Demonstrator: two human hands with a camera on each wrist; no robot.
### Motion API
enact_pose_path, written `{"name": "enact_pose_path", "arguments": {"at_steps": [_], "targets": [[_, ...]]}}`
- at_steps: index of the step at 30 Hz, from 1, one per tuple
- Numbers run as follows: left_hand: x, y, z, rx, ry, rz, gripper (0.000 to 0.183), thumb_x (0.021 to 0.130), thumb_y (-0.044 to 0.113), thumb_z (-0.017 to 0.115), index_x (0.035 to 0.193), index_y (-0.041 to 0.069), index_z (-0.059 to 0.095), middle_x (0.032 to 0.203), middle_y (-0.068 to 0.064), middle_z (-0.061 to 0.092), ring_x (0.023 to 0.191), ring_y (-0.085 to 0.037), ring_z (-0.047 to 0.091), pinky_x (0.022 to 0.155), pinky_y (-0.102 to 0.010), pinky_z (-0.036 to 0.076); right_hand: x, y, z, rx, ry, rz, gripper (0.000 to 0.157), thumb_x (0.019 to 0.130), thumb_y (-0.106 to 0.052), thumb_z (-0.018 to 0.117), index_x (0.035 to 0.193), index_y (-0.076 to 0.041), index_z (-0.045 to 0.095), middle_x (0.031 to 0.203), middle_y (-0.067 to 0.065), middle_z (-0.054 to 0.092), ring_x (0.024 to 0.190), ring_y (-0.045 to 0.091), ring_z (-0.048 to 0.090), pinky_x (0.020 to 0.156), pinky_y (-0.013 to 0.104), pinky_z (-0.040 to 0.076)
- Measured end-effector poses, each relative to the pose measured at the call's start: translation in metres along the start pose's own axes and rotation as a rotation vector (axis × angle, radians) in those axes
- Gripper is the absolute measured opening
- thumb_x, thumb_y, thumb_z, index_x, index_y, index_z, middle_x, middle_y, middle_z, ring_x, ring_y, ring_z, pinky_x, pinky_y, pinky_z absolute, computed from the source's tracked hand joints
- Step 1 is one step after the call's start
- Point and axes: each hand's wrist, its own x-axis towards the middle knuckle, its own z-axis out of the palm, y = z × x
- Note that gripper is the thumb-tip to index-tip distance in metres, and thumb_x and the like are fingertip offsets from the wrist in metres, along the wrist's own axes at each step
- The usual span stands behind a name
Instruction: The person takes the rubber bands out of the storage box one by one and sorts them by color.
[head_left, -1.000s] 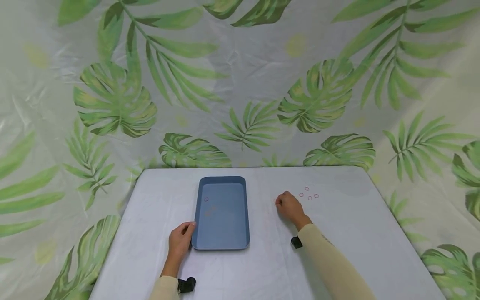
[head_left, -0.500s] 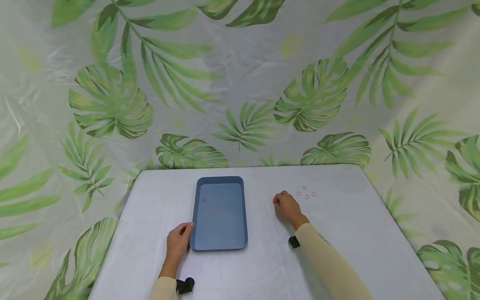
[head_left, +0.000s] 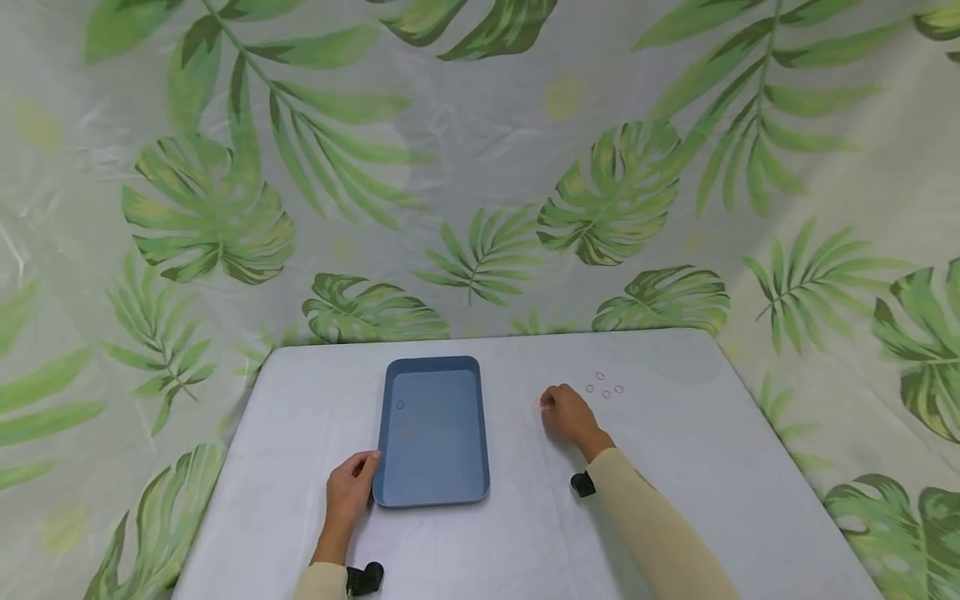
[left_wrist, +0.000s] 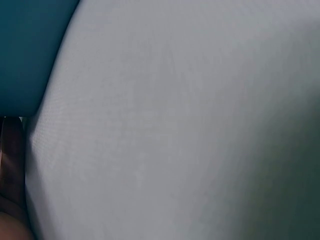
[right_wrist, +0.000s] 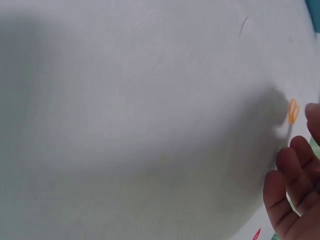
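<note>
In the head view, my left hand point(head_left: 349, 493) grips the left wall of a blue rectangular tray point(head_left: 485, 467), thumb at the rim. The left wrist view has the tray's corner point(left_wrist: 30, 60) beside one finger point(left_wrist: 12, 160). Inside the tray lie a red rubber band point(head_left: 401, 405) and faint orange bands point(head_left: 405, 432). To the right of the tray, my right hand point(head_left: 567, 414) is low over the table with curled fingers, pinching an orange rubber band point(right_wrist: 293, 111), which shows as a narrow twisted loop at the fingertips. The fingertip contact is partly out of frame.
Several red rubber bands point(head_left: 607, 394) lie on the white-covered table point(head_left: 675, 467) just beyond my right hand. One red band point(right_wrist: 256, 234) shows at the bottom of the right wrist view. A leaf-patterned curtain point(head_left: 480, 183) hangs behind the table's far edge.
The head view has swung slightly right, so everything sits a little further left in it. Both hands keep their places, left at the tray and right at the orange band.
</note>
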Motion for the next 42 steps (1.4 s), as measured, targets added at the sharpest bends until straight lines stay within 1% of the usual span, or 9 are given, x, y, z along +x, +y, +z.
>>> {"name": "enact_pose_path", "arguments": {"at_steps": [4, 8, 13, 19, 23, 28, 32, 36, 42], "targets": [[0.001, 0.001, 0.002, -0.009, 0.000, 0.004, 0.033, 0.097, 0.035, 0.063, 0.108, 0.006, 0.075, 0.105, -0.012, 0.074, 0.090, -0.013, 0.061, 0.078, -0.024, 0.048, 0.000, -0.004, -0.001, 0.054, 0.057, -0.005, 0.016, 0.092, -0.010, 0.063, 0.106, -0.004, 0.068, 0.104, 0.012, 0.064, 0.096, 0.027, 0.061, 0.092, 0.045, 0.050], [0.000, 0.000, 0.003, 0.005, -0.011, -0.011, 0.035, 0.097, 0.037, 0.062, 0.110, 0.006, 0.074, 0.110, -0.012, 0.074, 0.097, -0.017, 0.064, 0.081, -0.025, 0.049, 0.000, -0.019, -0.003, 0.116, 0.136, -0.016, 0.014, 0.093, -0.010, 0.063, 0.105, -0.005, 0.068, 0.108, 0.012, 0.065, 0.095, 0.027, 0.060, 0.090, 0.044, 0.051], [-0.002, -0.001, 0.002, 0.014, -0.002, -0.007, 0.035, 0.098, 0.036, 0.062, 0.110, 0.006, 0.074, 0.112, -0.013, 0.074, 0.101, -0.020, 0.065, 0.084, -0.027, 0.050, 0.002, -0.056, -0.004, 0.188, 0.193, -0.137, 0.011, 0.092, -0.007, 0.064, 0.101, -0.005, 0.069, 0.105, 0.012, 0.066, 0.091, 0.026, 0.061, 0.084, 0.042, 0.052], [-0.002, -0.002, 0.002, -0.009, 0.001, -0.007, 0.034, 0.098, 0.035, 0.063, 0.108, 0.005, 0.075, 0.109, -0.014, 0.074, 0.096, -0.016, 0.064, 0.081, -0.026, 0.049, 0.001, -0.107, 0.001, 0.226, 0.106, -0.317, 0.011, 0.092, -0.003, 0.063, 0.101, -0.002, 0.069, 0.099, 0.012, 0.066, 0.085, 0.023, 0.062, 0.079, 0.037, 0.053], [-0.001, -0.003, 0.003, -0.015, 0.001, -0.008, 0.033, 0.097, 0.035, 0.063, 0.108, 0.006, 0.075, 0.108, -0.013, 0.074, 0.093, -0.013, 0.063, 0.082, -0.027, 0.049, 0.001, -0.132, 0.007, 0.207, 0.018, -0.391, 0.013, 0.094, -0.004, 0.060, 0.102, -0.003, 0.070, 0.101, 0.012, 0.066, 0.082, 0.021, 0.062, 0.075, 0.034, 0.052], [-0.001, -0.002, 0.003, -0.015, -0.002, 0.001, 0.034, 0.098, 0.035, 0.063, 0.109, 0.005, 0.075, 0.109, -0.014, 0.074, 0.096, -0.017, 0.064, 0.083, -0.029, 0.050, 0.003, -0.154, 0.025, 0.139, -0.082, -0.405, 0.014, 0.095, -0.006, 0.061, 0.104, -0.007, 0.070, 0.108, 0.010, 0.067, 0.090, 0.021, 0.064, 0.080, 0.035, 0.053], [-0.001, -0.003, 0.003, 0.002, 0.000, -0.001, 0.033, 0.098, 0.035, 0.062, 0.109, 0.006, 0.075, 0.110, -0.013, 0.074, 0.099, -0.020, 0.066, 0.084, -0.031, 0.051, 0.004, -0.163, 0.044, 0.125, -0.131, -0.412, 0.014, 0.092, -0.006, 0.063, 0.103, -0.005, 0.071, 0.106, 0.011, 0.069, 0.098, 0.025, 0.064, 0.087, 0.038, 0.053], [-0.001, -0.003, 0.002, 0.008, 0.005, 0.007, 0.033, 0.098, 0.034, 0.062, 0.109, 0.006, 0.074, 0.111, -0.014, 0.074, 0.100, -0.022, 0.066, 0.084, -0.031, 0.051, 0.004, -0.171, 0.059, 0.143, -0.140, -0.393, 0.012, 0.090, -0.005, 0.065, 0.100, -0.004, 0.072, 0.103, 0.012, 0.070, 0.099, 0.027, 0.064, 0.087, 0.039, 0.052], [0.001, -0.003, 0.003, 0.014, -0.005, 0.005, 0.036, 0.098, 0.036, 0.061, 0.110, 0.005, 0.074, 0.111, -0.014, 0.074, 0.100, -0.022, 0.066, 0.085, -0.031, 0.051, 0.007, -0.177, 0.076, 0.111, -0.099, -0.350, 0.012, 0.088, -0.005, 0.067, 0.099, -0.006, 0.073, 0.100, 0.010, 0.070, 0.095, 0.024, 0.064, 0.086, 0.036, 0.052]]}}
